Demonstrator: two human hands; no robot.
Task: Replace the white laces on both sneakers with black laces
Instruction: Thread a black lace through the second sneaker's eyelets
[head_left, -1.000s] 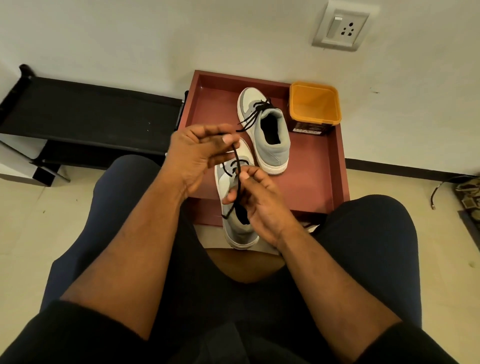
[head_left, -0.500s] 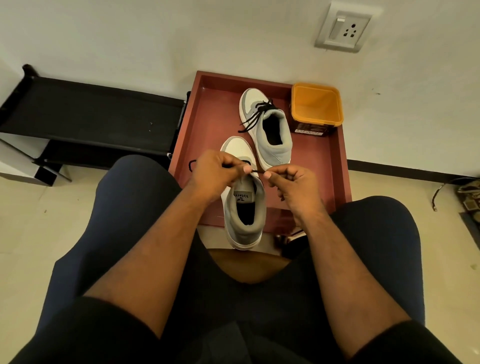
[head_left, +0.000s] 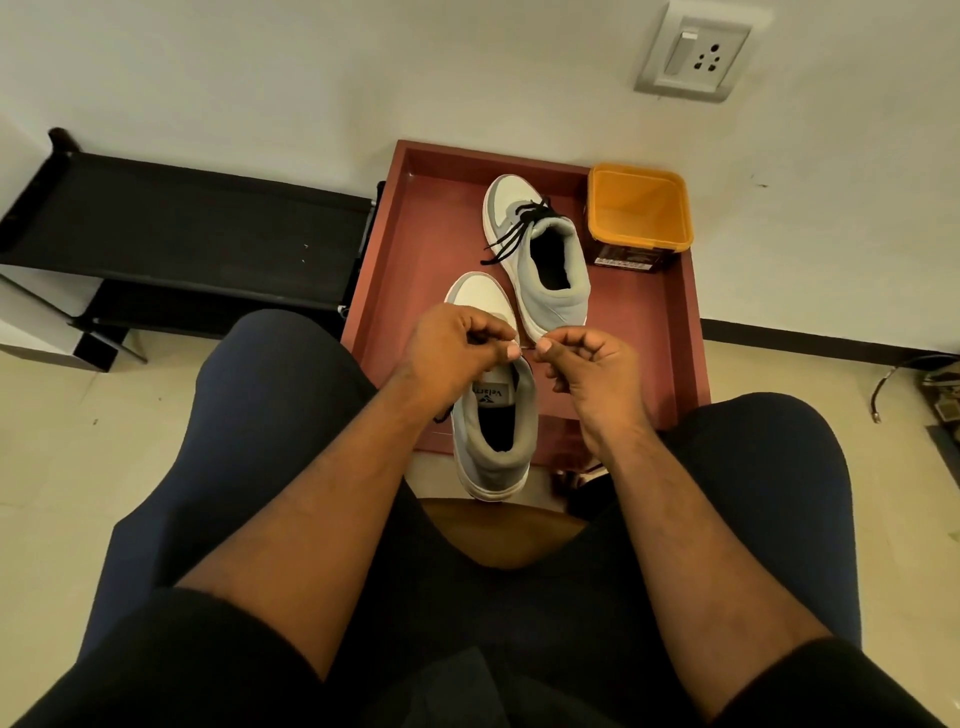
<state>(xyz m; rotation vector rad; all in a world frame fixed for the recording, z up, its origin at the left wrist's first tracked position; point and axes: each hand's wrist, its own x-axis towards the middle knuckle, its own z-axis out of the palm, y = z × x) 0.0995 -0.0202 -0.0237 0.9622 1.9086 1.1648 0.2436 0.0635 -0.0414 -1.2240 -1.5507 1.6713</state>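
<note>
Two grey-and-white sneakers lie on a red tray (head_left: 670, 332). The far sneaker (head_left: 545, 260) carries a black lace tied across its front. The near sneaker (head_left: 493, 431) hangs over the tray's front edge between my knees. My left hand (head_left: 457, 348) and my right hand (head_left: 587, 364) hover over its tongue, fingertips almost touching. Each hand pinches one end of a black lace (head_left: 527, 347), of which only a short thin stretch shows between them. The near sneaker's eyelets are hidden under my hands.
An orange tub (head_left: 639, 218) stands at the tray's back right corner. A black low rack (head_left: 182, 234) runs along the wall to the left. A wall socket (head_left: 691, 57) sits above. Cables (head_left: 893, 384) lie on the floor at the right.
My hands came down from a raised position over the shoe and pulled the black lace tight sideways. Since half a second ago they have barely moved.
</note>
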